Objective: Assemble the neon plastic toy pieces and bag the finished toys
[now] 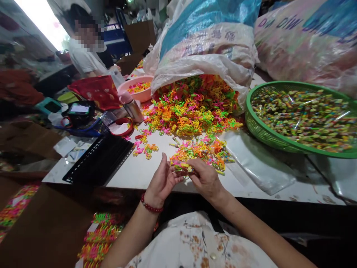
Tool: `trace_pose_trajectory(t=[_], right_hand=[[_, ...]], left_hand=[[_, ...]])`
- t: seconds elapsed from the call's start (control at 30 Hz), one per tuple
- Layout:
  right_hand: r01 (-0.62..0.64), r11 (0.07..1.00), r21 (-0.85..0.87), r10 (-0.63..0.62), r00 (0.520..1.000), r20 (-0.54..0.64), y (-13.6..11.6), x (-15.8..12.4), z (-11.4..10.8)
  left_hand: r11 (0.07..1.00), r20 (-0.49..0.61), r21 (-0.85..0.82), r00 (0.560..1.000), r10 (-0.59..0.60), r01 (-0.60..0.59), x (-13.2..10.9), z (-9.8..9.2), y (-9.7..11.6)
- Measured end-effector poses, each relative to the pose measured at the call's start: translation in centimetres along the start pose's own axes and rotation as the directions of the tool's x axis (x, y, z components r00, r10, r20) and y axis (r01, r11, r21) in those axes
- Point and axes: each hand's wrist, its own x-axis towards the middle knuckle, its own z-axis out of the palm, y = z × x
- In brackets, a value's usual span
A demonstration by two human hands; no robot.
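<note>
My left hand (163, 180), with a red bead bracelet at the wrist, is palm up over the table's front edge, thumb apart from the curled fingers. My right hand (205, 178) pinches a few small colourful plastic pieces (181, 166), whose left end lies at my left fingers. Just beyond the hands is a small pile of bright pieces (198, 150) mixed with thin wrapped sticks. Behind it, a large heap of pink, orange, yellow and green pieces (189, 111) spills from a white and blue sack (206, 41).
At the right stands a green basket (251, 117) of wrapped sticks, beside clear plastic bags (259, 160). A black slotted tray (97, 160), red dish (129, 130), bottle (131, 106) and pink basin (145, 97) are at the left. A person (86, 59) sits beyond.
</note>
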Motion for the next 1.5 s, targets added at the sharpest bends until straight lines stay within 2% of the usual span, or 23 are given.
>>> trace_pose_trajectory(t=[0.07, 0.13, 0.2, 0.27, 0.33, 0.4, 0.47, 0.53, 0.57, 0.63, 0.73, 0.8, 0.87, 1.0, 1.1, 1.2, 1.33, 1.5], right_hand=[[0.158, 0.972, -0.174, -0.157, 0.987, 0.021, 0.0, -0.4, 0.1], [0.238, 0.933, -0.270, -0.237, 0.971, 0.037, 0.1, -0.6, 0.3], [0.251, 0.915, -0.317, -0.247, 0.968, 0.054, 0.1, -0.8, 0.6], [0.225, 0.917, -0.331, -0.206, 0.974, 0.091, 0.1, -1.0, 0.8], [0.161, 0.952, -0.261, -0.136, 0.984, 0.114, -0.2, -1.2, 0.9], [-0.003, 0.995, -0.098, 0.014, 0.994, 0.108, -0.6, -1.3, 0.8], [-0.211, 0.975, 0.068, 0.201, 0.972, 0.124, -0.8, -1.2, 0.6], [-0.330, 0.932, 0.149, 0.308, 0.939, 0.156, -0.7, -1.0, 0.4], [-0.339, 0.926, 0.168, 0.313, 0.936, 0.163, -0.4, -0.9, 0.3], [-0.314, 0.926, 0.208, 0.287, 0.946, 0.151, 0.4, -0.7, 0.5], [-0.338, 0.897, 0.284, 0.318, 0.941, 0.115, 1.6, -0.9, 1.1], [-0.376, 0.872, 0.314, 0.363, 0.926, 0.101, 2.1, -1.1, 1.5], [-0.385, 0.865, 0.322, 0.373, 0.922, 0.102, 2.2, -1.3, 1.6], [-0.376, 0.869, 0.323, 0.362, 0.926, 0.104, 2.0, -1.3, 1.5], [-0.355, 0.892, 0.281, 0.343, 0.935, 0.091, 1.7, -1.3, 1.5], [-0.316, 0.921, 0.229, 0.308, 0.949, 0.069, 1.4, -1.4, 1.6], [-0.275, 0.943, 0.186, 0.273, 0.961, 0.041, 1.0, -1.5, 1.7], [-0.223, 0.964, 0.147, 0.223, 0.975, 0.014, 1.0, -1.8, 2.0]], left_hand=[[1.000, 0.013, 0.008, 1.000, -0.006, 0.006, -0.4, 0.3, -0.5], [1.000, -0.003, 0.007, 1.000, -0.011, 0.011, -0.5, 0.4, -0.9], [1.000, -0.033, 0.018, 0.999, 0.018, -0.017, -0.3, 0.4, -1.1], [0.993, -0.074, 0.024, 0.990, 0.117, -0.115, 0.1, 0.3, -1.1], [0.968, -0.120, 0.038, 0.961, 0.250, -0.248, 0.5, 0.2, -1.1], [0.938, -0.146, 0.090, 0.927, 0.346, -0.336, 0.9, 0.0, -1.0], [0.909, -0.151, 0.157, 0.901, 0.407, -0.385, 1.3, -0.1, -1.0], [0.893, -0.151, 0.197, 0.888, 0.435, -0.405, 1.5, -0.3, -1.0], [0.892, -0.146, 0.200, 0.888, 0.436, -0.405, 1.6, -0.4, -1.0], [0.918, -0.116, 0.180, 0.919, 0.376, -0.353, 1.6, -0.5, -1.1], [0.981, -0.083, 0.102, 0.981, 0.175, -0.167, 1.4, -0.5, -1.0], [0.995, -0.071, 0.062, 0.994, 0.085, -0.081, 1.3, -0.5, -1.0], [0.993, -0.084, 0.058, 0.991, 0.107, -0.103, 1.4, -0.5, -1.0], [0.967, -0.151, 0.116, 0.958, 0.245, -0.229, 1.5, -0.4, -1.5], [0.942, -0.115, 0.191, 0.947, 0.301, -0.276, 1.5, -0.2, -2.1], [0.889, -0.133, 0.304, 0.909, 0.394, -0.341, 1.6, -0.2, -2.7], [0.779, -0.161, 0.494, 0.840, 0.518, -0.385, 1.7, -0.3, -3.3], [0.576, -0.093, 0.723, 0.773, 0.628, -0.381, 1.5, -0.3, -3.3]])
